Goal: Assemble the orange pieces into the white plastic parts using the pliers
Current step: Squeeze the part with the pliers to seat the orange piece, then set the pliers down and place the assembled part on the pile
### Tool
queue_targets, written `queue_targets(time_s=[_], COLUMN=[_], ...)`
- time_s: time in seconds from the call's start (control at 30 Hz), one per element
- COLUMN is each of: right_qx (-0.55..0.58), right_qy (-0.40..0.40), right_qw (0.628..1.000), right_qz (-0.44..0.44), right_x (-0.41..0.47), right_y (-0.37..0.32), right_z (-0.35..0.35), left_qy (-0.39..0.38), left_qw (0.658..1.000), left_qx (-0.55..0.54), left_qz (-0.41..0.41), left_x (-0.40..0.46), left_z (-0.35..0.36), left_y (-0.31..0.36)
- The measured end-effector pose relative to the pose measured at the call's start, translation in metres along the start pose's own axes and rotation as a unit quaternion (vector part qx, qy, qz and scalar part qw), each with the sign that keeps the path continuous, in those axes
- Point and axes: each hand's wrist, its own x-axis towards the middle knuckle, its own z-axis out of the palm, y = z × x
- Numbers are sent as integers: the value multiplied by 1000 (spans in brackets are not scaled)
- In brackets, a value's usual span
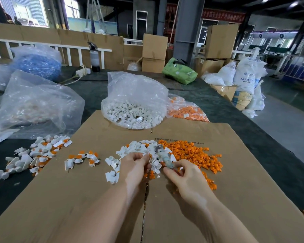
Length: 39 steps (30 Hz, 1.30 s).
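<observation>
Finished white parts w/ orange inserts (33, 156) lie at the cardboard's (77, 199) left edge. Left hand (135, 163), palm down, fingers curled, pinches something small over the white parts pile (139, 149); can't tell what. Right hand (182, 172) curls round the blurred pliers (163, 157), tip pointing away. Orange pieces (191, 151) heaped just right.

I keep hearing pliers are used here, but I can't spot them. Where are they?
In the head view, the pliers are right of centre, gripped in the right hand, jutting over the loose white parts beside the orange pieces.
</observation>
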Motion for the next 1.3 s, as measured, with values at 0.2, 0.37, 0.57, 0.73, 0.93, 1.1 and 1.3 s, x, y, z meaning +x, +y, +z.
queue_targets(time_s=[0.2,0.37,0.57,0.73,0.93,1.1,1.3], right_qx=[-306,-416,-266,-122,-85,-77,-101], right_qy=[122,118,158,116,135,156,144], right_qw=[944,901,927,939,951,954,938], right_qz=[14,39,-211,-299,-266,-246,-297], right_x=[15,23,15,7,7,4,0], right_y=[31,43,23,17,21,22,20], right_z=[-3,-4,14,34,41,41,40], left_qy=[-34,-47,-50,-75,-120,-89,-90], left_qw=[980,963,972,966,949,945,927], left_qx=[171,230,193,207,239,246,281], left_qz=[96,131,121,134,165,197,232], left_x=[-11,-14,-12,-13,-19,-20,-20], left_z=[-4,-9,-8,-11,-14,-9,-10], left_y=[-18,-20,-21,-20,-26,-27,-31])
